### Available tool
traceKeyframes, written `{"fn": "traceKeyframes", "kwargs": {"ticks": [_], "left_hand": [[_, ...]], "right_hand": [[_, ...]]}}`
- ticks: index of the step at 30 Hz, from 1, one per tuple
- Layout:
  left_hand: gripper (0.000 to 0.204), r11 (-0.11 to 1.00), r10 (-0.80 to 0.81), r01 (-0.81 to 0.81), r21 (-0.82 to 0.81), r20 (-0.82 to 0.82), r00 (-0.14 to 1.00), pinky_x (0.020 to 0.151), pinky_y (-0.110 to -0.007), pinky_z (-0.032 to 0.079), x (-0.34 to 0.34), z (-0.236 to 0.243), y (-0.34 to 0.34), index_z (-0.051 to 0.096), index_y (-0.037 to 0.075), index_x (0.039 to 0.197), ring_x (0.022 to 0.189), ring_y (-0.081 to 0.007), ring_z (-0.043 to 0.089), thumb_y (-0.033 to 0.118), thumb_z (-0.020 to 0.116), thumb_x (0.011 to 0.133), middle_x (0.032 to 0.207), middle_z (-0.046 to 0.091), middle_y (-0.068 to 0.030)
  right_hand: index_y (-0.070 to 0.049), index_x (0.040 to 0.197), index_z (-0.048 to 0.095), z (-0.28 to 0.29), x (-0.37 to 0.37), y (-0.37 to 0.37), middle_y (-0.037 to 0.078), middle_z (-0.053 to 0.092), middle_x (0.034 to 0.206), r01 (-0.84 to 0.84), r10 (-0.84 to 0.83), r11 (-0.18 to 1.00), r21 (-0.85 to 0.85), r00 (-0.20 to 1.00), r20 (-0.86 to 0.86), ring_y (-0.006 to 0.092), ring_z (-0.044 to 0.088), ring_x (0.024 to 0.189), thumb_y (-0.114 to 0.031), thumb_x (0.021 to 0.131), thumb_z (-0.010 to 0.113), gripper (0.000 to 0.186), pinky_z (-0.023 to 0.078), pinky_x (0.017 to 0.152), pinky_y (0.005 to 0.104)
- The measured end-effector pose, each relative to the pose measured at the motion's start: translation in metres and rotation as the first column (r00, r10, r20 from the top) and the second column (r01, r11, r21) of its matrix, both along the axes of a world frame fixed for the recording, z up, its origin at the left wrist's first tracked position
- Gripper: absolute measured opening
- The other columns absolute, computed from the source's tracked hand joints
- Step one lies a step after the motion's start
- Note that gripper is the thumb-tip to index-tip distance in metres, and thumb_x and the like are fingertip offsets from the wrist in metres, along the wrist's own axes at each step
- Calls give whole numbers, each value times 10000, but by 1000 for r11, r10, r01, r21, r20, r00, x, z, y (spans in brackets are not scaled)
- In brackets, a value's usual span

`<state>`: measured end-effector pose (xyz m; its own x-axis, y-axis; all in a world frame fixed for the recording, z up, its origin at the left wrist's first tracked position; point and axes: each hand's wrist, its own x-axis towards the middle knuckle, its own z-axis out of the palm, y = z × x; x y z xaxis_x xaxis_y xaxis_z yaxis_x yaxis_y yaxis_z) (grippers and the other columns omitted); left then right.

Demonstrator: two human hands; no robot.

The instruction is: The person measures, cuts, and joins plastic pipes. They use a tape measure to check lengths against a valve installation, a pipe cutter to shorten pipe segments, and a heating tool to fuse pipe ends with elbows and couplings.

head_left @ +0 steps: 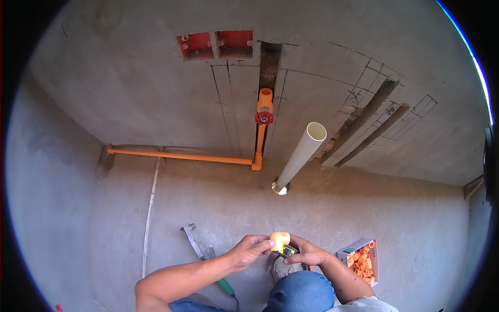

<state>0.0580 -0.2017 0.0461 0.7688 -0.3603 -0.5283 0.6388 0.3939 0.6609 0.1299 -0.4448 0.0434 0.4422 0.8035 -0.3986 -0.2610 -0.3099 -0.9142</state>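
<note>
Free room ahead of left hand (247, 252), white pipe (300, 157) and fittings box (344, 255) obstacles farther right.

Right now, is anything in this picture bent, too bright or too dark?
In the head view, the corners are black and the drawn lines at upper right bow; also there, a bluish-white glare streak follows the right rim, while the orange elbow between left hand and right hand keeps a clear outline.

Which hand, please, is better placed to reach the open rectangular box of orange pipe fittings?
Probably the right hand: the box lies nearer it than the left hand. However, the right holds a black-and-yellow tool, the left an orange elbow fitting.
</note>
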Motion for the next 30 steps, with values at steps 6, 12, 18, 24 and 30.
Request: {"fn": "traceKeyframes", "kwargs": {"ticks": [6, 12, 18, 24, 30], "left_hand": [[429, 993, 18, -11, -120, 60, 998, 858, -259, 459, 16, 15, 13, 625, -17, 1235, 901, -92, 532, 329, 655, 983, 1044, 637, -24], [462, 981, 180, -160, -108, 214, 960, 840, -268, 506, 49, 73, 65, 626, -20, 1205, 915, -129, 613, 338, 694, 921, 1061, 679, -82], [522, 984, 172, -174, -31, 392, 904, 837, -257, 510, 85, 117, 76, 609, 11, 1262, 960, -121, 626, 416, 648, 935, 1106, 675, -91], [445, 880, 249, -442, 174, 623, 741, 921, -304, 491, 155, 144, 78, 619, -1, 1255, 1040, -130, 632, 332, 668, 963, 1139, 686, -45], [474, 256, -139, -781, 569, 822, 553, 850, -315, 524, 244, 215, 68, 704, -35, 1134, 938, -160, 693, 375, 725, 897, 1011, 751, -113]], "right_hand": [[-74, 1413, 513, -4, 20, -33, 161, 640, 1250, -68, 49, 978, -195, 994, -100, 246, 583, 1185, -345, 940, 696, 576, 434, 1047, 375], [-61, 1182, 690, 46, 55, -115, 161, 717, 1060, 80, 92, 835, -544, 955, 282, 254, 658, 1019, -302, 951, 657, 335, 510, 905, 365], [-8, 986, 714, 108, 78, -158, 185, 699, 859, 437, -20, 732, -523, 781, 624, 338, 673, 846, -123, 874, 680, 164, 521, 785, 414], [-1, 885, 698, 164, 106, -177, 188, 667, 847, 554, 90, 747, -368, 463, 882, 376, 637, 843, -74, 826, 693, 94, 504, 773, 438], [34, 871, 664, 284, 131, -159, 202, 606, 835, 720, 268, 628, -296, 157, 951, 393, 613, 857, -54, 826, 679, 100, 486, 788, 460]]}}
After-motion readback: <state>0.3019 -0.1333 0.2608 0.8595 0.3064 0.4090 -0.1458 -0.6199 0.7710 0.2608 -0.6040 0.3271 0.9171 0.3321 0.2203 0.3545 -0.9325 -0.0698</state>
